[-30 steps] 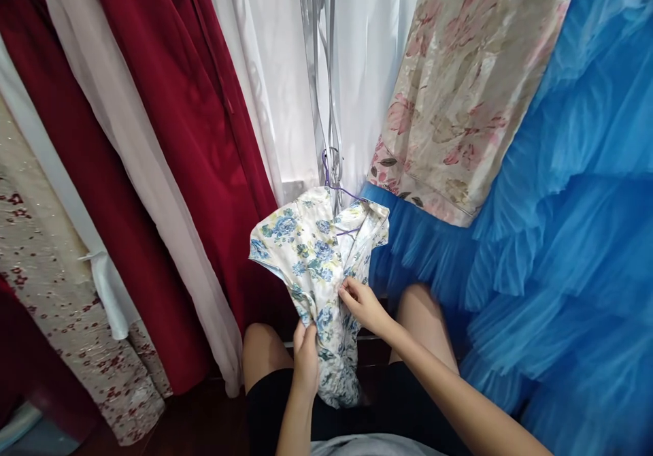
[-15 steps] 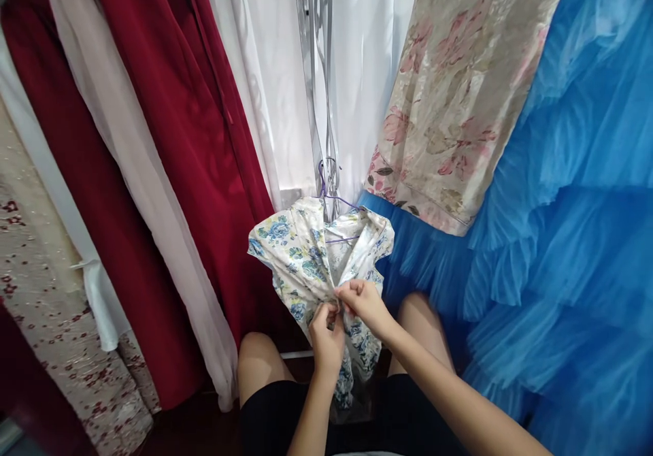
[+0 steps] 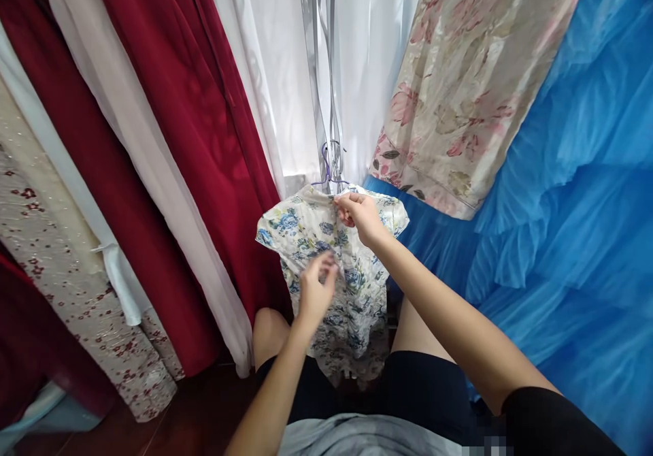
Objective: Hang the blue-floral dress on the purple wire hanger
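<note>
Where its neckline gaped earlier, the floral garment (image 3: 357, 275) on the arms of the purple hanger (image 3: 329, 180) is closed; the right hand (image 3: 356, 212), now higher, pinches its neck edge; the left hand (image 3: 315, 289) curls below, grip too blurred to tell.

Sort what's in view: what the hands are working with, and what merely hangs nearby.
In work:
- blue-flowered garment, right hand at its neckline, left hand before its front
- purple hanger at its neck

Just nearby:
- red fabric
- pale pink fabric
- pink-flowered fabric
- blue ruffled fabric
</note>
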`<state>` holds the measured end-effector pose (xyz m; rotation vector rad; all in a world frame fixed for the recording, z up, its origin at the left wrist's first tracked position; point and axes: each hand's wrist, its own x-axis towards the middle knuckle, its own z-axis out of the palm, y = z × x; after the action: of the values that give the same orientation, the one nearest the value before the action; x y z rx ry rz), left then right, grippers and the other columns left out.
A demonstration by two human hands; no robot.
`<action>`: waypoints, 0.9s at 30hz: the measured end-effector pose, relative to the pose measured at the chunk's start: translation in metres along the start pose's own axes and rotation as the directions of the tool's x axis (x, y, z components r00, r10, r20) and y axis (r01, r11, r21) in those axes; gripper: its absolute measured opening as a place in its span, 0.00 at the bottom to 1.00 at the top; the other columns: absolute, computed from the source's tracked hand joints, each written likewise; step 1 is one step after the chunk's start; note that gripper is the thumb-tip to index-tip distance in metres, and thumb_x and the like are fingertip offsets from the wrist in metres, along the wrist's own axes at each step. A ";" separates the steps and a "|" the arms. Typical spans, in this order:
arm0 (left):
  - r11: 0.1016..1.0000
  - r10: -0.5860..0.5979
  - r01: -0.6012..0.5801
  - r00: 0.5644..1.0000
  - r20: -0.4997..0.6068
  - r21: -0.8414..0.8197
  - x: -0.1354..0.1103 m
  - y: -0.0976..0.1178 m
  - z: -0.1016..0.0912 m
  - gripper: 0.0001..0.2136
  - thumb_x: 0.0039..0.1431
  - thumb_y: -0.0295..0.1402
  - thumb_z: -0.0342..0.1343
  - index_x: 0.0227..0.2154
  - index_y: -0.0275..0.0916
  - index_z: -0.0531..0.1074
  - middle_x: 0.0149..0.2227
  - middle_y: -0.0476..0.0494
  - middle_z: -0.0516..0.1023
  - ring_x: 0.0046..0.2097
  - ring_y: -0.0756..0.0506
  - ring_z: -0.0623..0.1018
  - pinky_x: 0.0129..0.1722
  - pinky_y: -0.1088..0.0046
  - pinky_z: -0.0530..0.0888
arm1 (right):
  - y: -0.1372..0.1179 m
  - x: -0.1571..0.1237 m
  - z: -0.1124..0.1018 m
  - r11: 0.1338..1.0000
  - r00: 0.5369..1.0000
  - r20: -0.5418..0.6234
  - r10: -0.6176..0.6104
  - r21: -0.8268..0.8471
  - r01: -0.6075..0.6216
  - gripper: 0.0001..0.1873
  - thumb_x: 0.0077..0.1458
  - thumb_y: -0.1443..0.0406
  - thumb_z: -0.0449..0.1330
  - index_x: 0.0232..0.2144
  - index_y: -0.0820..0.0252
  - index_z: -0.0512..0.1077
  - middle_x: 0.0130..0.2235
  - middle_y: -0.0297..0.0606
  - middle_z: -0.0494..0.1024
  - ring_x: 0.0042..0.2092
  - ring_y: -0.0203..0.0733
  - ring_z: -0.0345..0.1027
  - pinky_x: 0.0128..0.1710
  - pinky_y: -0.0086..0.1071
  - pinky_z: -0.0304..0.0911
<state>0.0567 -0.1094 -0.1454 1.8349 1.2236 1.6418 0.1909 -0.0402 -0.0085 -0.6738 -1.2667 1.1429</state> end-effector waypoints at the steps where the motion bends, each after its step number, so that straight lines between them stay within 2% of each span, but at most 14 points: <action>1: 0.997 0.074 -0.072 0.996 -0.042 0.031 0.024 0.014 -0.009 0.17 0.66 0.36 0.54 0.56 0.42 0.72 0.44 0.39 0.78 0.44 0.43 0.79 0.47 0.65 0.75 | -0.001 -0.003 -0.002 1.000 1.000 0.008 0.005 -0.016 -0.004 0.09 0.50 0.62 0.63 0.23 0.61 0.70 0.16 0.29 0.66 0.18 0.30 0.52 0.18 0.27 0.47; 3: 0.973 0.220 -0.211 0.971 -0.097 0.099 0.070 0.039 -0.025 0.18 0.68 0.36 0.51 0.58 0.42 0.70 0.43 0.40 0.78 0.39 0.45 0.77 0.45 0.66 0.75 | -0.002 -0.006 -0.007 0.998 0.999 0.033 -0.007 -0.065 0.010 0.10 0.50 0.62 0.63 0.22 0.60 0.69 0.16 0.29 0.66 0.18 0.31 0.53 0.18 0.27 0.48; 5: 0.910 0.360 -0.350 0.933 -0.004 0.223 0.108 0.057 -0.032 0.13 0.68 0.34 0.51 0.51 0.42 0.75 0.43 0.41 0.78 0.39 0.46 0.76 0.44 0.66 0.74 | -0.001 -0.004 -0.010 0.990 0.997 0.070 -0.046 -0.127 0.054 0.12 0.51 0.60 0.63 0.22 0.59 0.68 0.16 0.30 0.67 0.18 0.31 0.54 0.18 0.27 0.49; 7: 0.838 0.444 -0.448 0.892 0.087 0.311 0.130 0.068 -0.032 0.09 0.68 0.31 0.53 0.41 0.40 0.78 0.40 0.43 0.78 0.39 0.45 0.76 0.44 0.67 0.73 | 0.005 0.001 -0.012 0.974 0.993 0.086 -0.082 -0.205 0.098 0.13 0.52 0.58 0.63 0.22 0.59 0.68 0.16 0.30 0.67 0.18 0.32 0.55 0.19 0.28 0.50; 9: 0.798 0.488 -0.491 0.867 0.103 0.348 0.138 0.073 -0.030 0.07 0.67 0.29 0.53 0.37 0.39 0.77 0.37 0.44 0.78 0.40 0.45 0.77 0.44 0.68 0.72 | 0.018 0.005 -0.012 0.939 0.993 0.060 -0.099 -0.325 0.113 0.13 0.53 0.58 0.62 0.23 0.59 0.68 0.17 0.30 0.67 0.20 0.33 0.56 0.21 0.28 0.50; 11: 0.797 0.512 -0.483 0.859 0.019 0.362 0.138 0.072 -0.033 0.06 0.67 0.29 0.53 0.37 0.39 0.76 0.38 0.44 0.78 0.42 0.45 0.77 0.46 0.69 0.72 | 0.036 0.006 -0.011 0.882 0.996 0.058 -0.064 -0.464 0.084 0.12 0.53 0.59 0.61 0.23 0.60 0.68 0.18 0.30 0.68 0.21 0.34 0.57 0.22 0.28 0.50; 14: 0.857 0.474 -0.374 0.842 -0.257 0.355 0.140 0.058 -0.055 0.08 0.69 0.33 0.51 0.38 0.38 0.75 0.39 0.44 0.78 0.44 0.46 0.77 0.48 0.71 0.71 | 0.065 0.000 -0.011 0.817 0.990 0.127 0.060 -0.577 0.025 0.12 0.51 0.63 0.62 0.19 0.60 0.67 0.18 0.30 0.68 0.22 0.34 0.59 0.24 0.28 0.51; 16: 0.929 0.355 -0.253 0.811 -0.464 0.269 0.148 0.038 -0.081 0.09 0.68 0.34 0.52 0.38 0.37 0.75 0.39 0.44 0.78 0.43 0.46 0.77 0.48 0.72 0.71 | 0.078 -0.009 -0.014 0.811 0.978 0.166 0.126 -0.585 -0.006 0.13 0.49 0.64 0.62 0.18 0.59 0.66 0.16 0.30 0.67 0.21 0.33 0.58 0.23 0.27 0.52; 17: 0.968 0.250 -0.187 0.794 -0.554 0.169 0.153 0.025 -0.094 0.08 0.67 0.33 0.53 0.37 0.37 0.75 0.38 0.45 0.78 0.43 0.47 0.77 0.48 0.74 0.71 | 0.082 -0.014 -0.015 0.810 0.971 0.182 0.152 -0.587 -0.017 0.13 0.50 0.64 0.62 0.18 0.59 0.66 0.16 0.29 0.67 0.20 0.33 0.58 0.23 0.27 0.52; 19: 0.978 -0.117 -0.034 0.733 -0.670 -0.207 0.161 -0.001 -0.115 0.06 0.66 0.31 0.54 0.37 0.36 0.74 0.38 0.46 0.77 0.43 0.49 0.77 0.47 0.76 0.71 | 0.083 -0.022 -0.016 0.811 0.958 0.214 0.191 -0.585 -0.031 0.12 0.51 0.63 0.61 0.19 0.59 0.67 0.16 0.29 0.67 0.20 0.33 0.57 0.23 0.27 0.52; 21: 0.843 -0.454 0.092 0.651 -0.609 -0.531 0.161 -0.026 -0.123 0.06 0.66 0.28 0.51 0.36 0.36 0.73 0.37 0.45 0.77 0.41 0.50 0.77 0.46 0.76 0.73 | 0.080 -0.029 -0.014 0.815 0.949 0.237 0.207 -0.579 -0.033 0.12 0.52 0.62 0.60 0.20 0.59 0.67 0.16 0.29 0.68 0.20 0.33 0.57 0.23 0.27 0.53; 22: 0.766 -0.564 0.145 0.619 -0.547 -0.627 0.156 -0.036 -0.120 0.07 0.66 0.27 0.49 0.36 0.35 0.72 0.36 0.45 0.77 0.39 0.49 0.78 0.44 0.75 0.74 | 0.079 -0.031 -0.014 0.817 0.947 0.243 0.210 -0.576 -0.033 0.12 0.53 0.62 0.60 0.21 0.59 0.66 0.16 0.29 0.68 0.20 0.33 0.58 0.24 0.27 0.54; 24: 0.663 -0.681 0.237 0.585 -0.441 -0.710 0.138 -0.054 -0.104 0.09 0.65 0.25 0.46 0.37 0.35 0.72 0.34 0.43 0.77 0.36 0.48 0.78 0.41 0.72 0.76 | 0.078 -0.036 -0.016 0.813 0.945 0.242 0.219 -0.581 -0.040 0.11 0.54 0.63 0.59 0.22 0.58 0.65 0.17 0.28 0.68 0.21 0.33 0.60 0.24 0.27 0.55; 27: 0.488 -0.799 0.342 0.546 -0.254 -0.803 0.099 -0.070 -0.064 0.09 0.64 0.27 0.47 0.38 0.34 0.73 0.32 0.44 0.77 0.32 0.47 0.78 0.37 0.70 0.77 | 0.085 -0.045 -0.034 0.774 0.931 0.236 0.279 -0.629 -0.073 0.11 0.53 0.66 0.57 0.19 0.58 0.64 0.16 0.29 0.68 0.21 0.33 0.61 0.25 0.27 0.56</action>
<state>-0.0342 -0.0083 -0.1244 0.2800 1.0674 1.8829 0.2033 -0.0461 -0.1089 -1.1470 -1.9248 1.0080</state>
